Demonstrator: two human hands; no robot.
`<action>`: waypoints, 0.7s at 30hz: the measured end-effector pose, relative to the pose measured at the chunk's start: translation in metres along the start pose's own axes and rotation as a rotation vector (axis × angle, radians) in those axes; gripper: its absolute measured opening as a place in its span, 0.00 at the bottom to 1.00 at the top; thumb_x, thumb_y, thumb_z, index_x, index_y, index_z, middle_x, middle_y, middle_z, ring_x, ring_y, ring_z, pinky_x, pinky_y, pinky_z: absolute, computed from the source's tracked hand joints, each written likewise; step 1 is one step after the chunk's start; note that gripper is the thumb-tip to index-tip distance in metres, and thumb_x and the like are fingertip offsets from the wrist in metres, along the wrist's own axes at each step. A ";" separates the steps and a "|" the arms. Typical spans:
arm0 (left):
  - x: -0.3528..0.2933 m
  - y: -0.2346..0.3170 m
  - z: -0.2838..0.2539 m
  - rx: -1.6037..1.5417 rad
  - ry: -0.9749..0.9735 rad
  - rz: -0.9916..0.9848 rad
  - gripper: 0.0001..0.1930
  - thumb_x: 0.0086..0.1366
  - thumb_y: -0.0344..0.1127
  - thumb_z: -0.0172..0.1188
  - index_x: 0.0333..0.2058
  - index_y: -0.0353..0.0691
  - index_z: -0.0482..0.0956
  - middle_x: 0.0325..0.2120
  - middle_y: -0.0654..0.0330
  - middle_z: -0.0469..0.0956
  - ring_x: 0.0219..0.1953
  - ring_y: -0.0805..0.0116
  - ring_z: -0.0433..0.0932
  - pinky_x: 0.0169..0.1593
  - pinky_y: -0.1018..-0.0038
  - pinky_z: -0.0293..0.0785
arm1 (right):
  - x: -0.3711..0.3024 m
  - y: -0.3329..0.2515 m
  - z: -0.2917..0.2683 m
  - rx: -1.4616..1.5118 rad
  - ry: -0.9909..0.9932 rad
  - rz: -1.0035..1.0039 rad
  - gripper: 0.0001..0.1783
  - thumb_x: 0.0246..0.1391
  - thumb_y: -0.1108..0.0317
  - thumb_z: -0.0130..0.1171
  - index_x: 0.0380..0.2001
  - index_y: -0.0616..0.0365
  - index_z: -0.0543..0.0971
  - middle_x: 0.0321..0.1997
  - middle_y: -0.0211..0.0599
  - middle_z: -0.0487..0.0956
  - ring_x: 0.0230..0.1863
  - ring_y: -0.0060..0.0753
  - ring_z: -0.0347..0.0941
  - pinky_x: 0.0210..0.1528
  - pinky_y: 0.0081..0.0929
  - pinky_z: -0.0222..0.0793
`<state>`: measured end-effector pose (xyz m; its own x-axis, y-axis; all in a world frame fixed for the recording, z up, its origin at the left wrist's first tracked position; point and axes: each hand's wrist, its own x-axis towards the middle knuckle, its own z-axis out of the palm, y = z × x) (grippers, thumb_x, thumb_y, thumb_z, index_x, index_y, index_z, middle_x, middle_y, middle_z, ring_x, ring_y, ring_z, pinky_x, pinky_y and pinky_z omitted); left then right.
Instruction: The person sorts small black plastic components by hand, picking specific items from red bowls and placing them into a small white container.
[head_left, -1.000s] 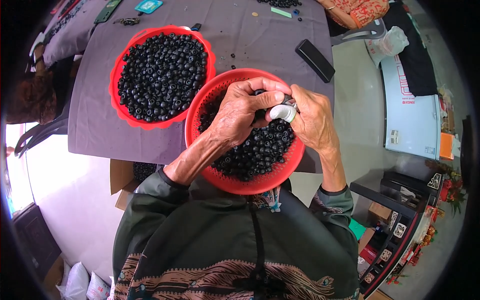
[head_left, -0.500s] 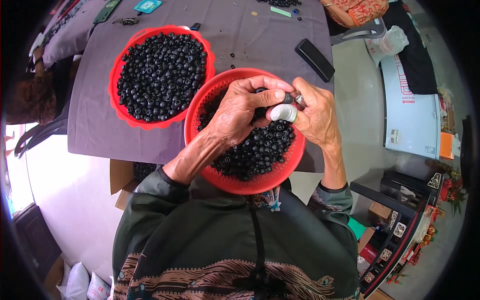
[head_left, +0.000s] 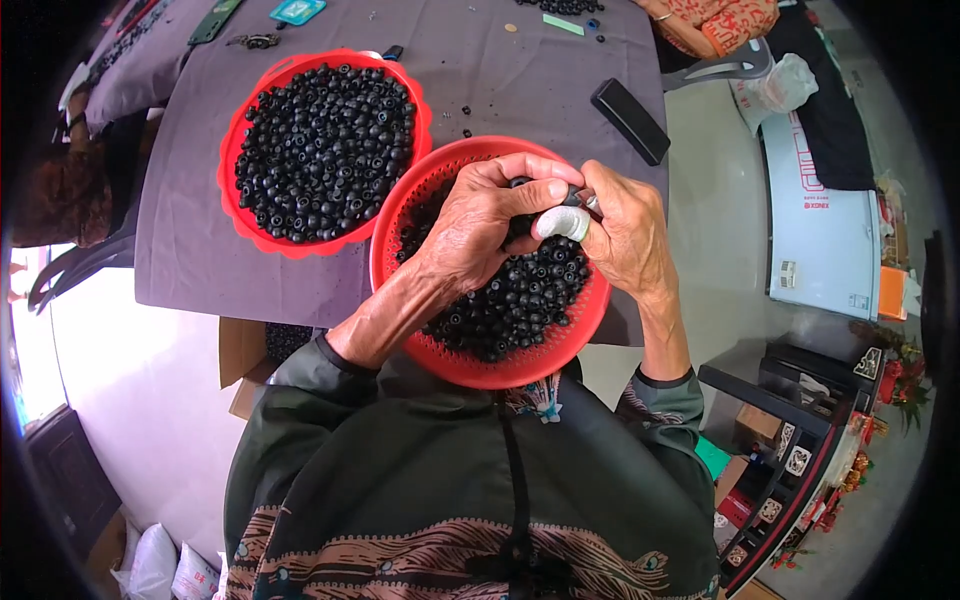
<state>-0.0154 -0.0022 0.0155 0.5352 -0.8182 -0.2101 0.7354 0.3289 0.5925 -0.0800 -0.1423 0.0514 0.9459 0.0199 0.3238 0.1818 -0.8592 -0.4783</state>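
Over a red perforated basket (head_left: 480, 377), both my hands work close together. My left hand (head_left: 470, 220) pinches a small black round plastic piece (head_left: 572, 196) between thumb and forefinger; another black piece shows among its curled fingers. Against that piece, my right hand (head_left: 632, 228) grips a small silvery metal object (head_left: 593, 205), mostly covered by the fingers, so its kind is unclear. A white cover (head_left: 563, 223) wraps the right thumb. Below my hands, the basket holds many loose black round pieces (head_left: 515, 310) with holes in them.
A second red basket (head_left: 226, 185), full of the same pieces, stands left on the grey-covered table (head_left: 190, 270). A black oblong case (head_left: 630, 120) lies at the right edge. Another person's arm (head_left: 680, 28) rests at the far right. A cardboard box (head_left: 240, 352) stands below the table.
My right hand has turned and shifted slightly left, with its thumb bent closer to the black piece. Less of the metal object shows. The left hand holds nearly still.
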 end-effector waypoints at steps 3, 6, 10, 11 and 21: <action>0.001 -0.001 0.001 -0.020 0.036 0.002 0.05 0.57 0.31 0.56 0.32 0.38 0.76 0.25 0.64 0.75 0.22 0.82 0.70 0.18 0.89 0.63 | -0.001 0.002 0.003 -0.039 0.015 -0.034 0.27 0.40 0.50 0.62 0.18 0.62 0.62 0.15 0.39 0.62 0.15 0.40 0.59 0.18 0.30 0.57; 0.003 -0.003 0.000 -0.007 0.002 0.005 0.06 0.59 0.30 0.53 0.35 0.37 0.74 0.27 0.60 0.76 0.21 0.82 0.68 0.16 0.88 0.56 | -0.003 0.003 0.004 -0.030 0.033 -0.019 0.26 0.41 0.51 0.61 0.18 0.62 0.62 0.15 0.40 0.62 0.15 0.41 0.59 0.18 0.30 0.56; 0.001 -0.001 -0.002 -0.061 -0.021 -0.011 0.06 0.59 0.30 0.52 0.36 0.37 0.74 0.28 0.60 0.75 0.19 0.82 0.66 0.16 0.88 0.55 | -0.008 0.004 -0.004 0.124 0.005 0.071 0.24 0.41 0.52 0.62 0.20 0.60 0.65 0.13 0.32 0.64 0.13 0.27 0.58 0.16 0.24 0.54; 0.002 0.000 -0.002 -0.099 -0.023 -0.001 0.06 0.59 0.29 0.53 0.36 0.37 0.73 0.25 0.62 0.74 0.19 0.81 0.66 0.16 0.87 0.55 | -0.010 0.004 -0.006 0.200 -0.006 0.108 0.23 0.41 0.53 0.63 0.21 0.60 0.66 0.12 0.28 0.64 0.13 0.21 0.57 0.16 0.21 0.54; 0.001 -0.002 0.000 -0.097 0.009 -0.008 0.03 0.58 0.31 0.55 0.30 0.40 0.72 0.21 0.66 0.69 0.18 0.81 0.66 0.17 0.87 0.54 | -0.007 -0.005 0.001 0.122 0.130 0.021 0.14 0.38 0.74 0.64 0.32 0.59 0.73 0.16 0.27 0.69 0.16 0.17 0.63 0.17 0.17 0.58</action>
<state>-0.0162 -0.0036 0.0136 0.5324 -0.8169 -0.2221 0.7764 0.3666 0.5127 -0.0874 -0.1376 0.0513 0.9084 -0.0702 0.4121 0.2015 -0.7901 -0.5789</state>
